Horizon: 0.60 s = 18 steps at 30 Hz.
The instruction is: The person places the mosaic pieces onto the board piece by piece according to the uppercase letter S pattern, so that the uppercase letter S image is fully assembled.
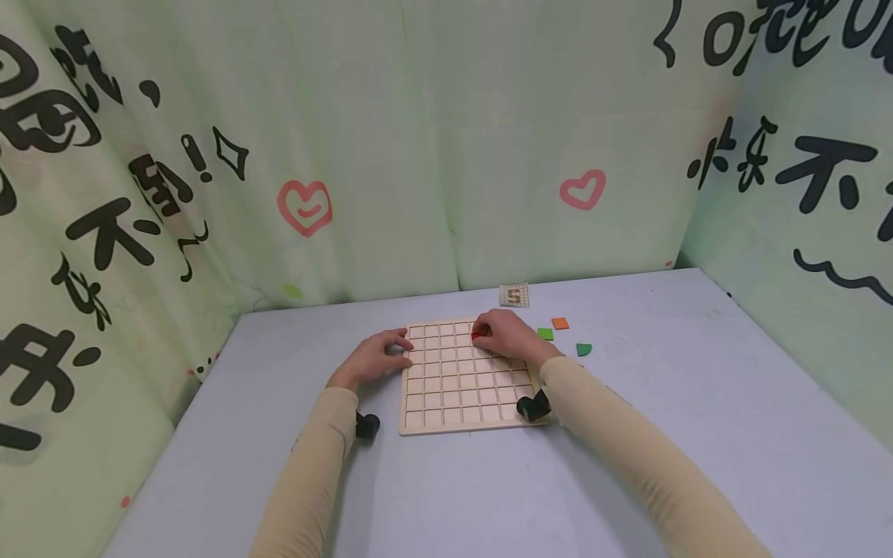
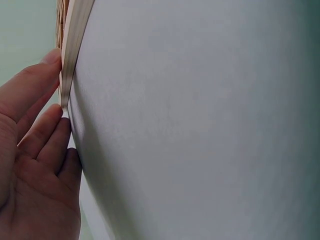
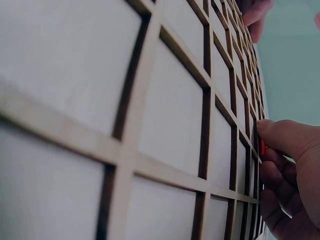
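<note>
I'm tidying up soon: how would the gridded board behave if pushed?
The gridded board looks wooden with a solid edge, so probably stiff. Lying broad and flat on the table, it would likely slide rather than tip.

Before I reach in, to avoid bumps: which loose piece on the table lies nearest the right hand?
The light green piece, left of the orange piece and dark green piece, which lie farther from the right hand.

Pale green fabric curtains [image 1: 391, 116] bearing bold black characters [image 1: 837, 149] and pink heart outlines [image 1: 306, 231] hang behind a lavender-white tabletop [image 1: 446, 496]. The light is soft.
</note>
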### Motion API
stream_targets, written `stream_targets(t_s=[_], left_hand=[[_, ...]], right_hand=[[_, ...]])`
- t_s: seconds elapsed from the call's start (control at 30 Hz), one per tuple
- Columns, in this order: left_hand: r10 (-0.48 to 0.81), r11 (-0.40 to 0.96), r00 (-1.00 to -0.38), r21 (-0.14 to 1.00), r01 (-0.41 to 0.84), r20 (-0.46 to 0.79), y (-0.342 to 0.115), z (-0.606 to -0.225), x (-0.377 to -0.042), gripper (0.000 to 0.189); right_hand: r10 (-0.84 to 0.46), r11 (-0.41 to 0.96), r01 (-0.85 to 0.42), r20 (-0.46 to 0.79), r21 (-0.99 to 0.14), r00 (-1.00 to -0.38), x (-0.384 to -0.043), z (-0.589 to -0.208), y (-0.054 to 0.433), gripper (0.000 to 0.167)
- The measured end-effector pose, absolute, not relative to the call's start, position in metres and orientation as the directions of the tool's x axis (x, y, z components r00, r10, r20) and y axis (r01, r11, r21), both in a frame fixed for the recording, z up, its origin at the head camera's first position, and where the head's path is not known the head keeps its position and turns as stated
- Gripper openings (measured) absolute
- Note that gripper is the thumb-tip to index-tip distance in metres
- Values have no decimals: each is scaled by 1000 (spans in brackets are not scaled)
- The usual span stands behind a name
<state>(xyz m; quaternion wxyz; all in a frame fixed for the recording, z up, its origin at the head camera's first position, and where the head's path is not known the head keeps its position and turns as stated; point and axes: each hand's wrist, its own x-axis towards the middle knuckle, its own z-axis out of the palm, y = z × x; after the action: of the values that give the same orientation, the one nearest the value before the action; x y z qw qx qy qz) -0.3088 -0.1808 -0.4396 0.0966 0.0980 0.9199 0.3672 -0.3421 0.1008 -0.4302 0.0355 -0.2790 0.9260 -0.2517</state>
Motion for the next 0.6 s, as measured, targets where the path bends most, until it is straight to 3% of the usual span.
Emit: stream_targets(t_s=[0.6], left_hand=[[262,723,-961,678,133,-91,-181,-440,-310,28]], right_hand=[[-502,725,-467,77,-506,-862,-341,-431,105,25]])
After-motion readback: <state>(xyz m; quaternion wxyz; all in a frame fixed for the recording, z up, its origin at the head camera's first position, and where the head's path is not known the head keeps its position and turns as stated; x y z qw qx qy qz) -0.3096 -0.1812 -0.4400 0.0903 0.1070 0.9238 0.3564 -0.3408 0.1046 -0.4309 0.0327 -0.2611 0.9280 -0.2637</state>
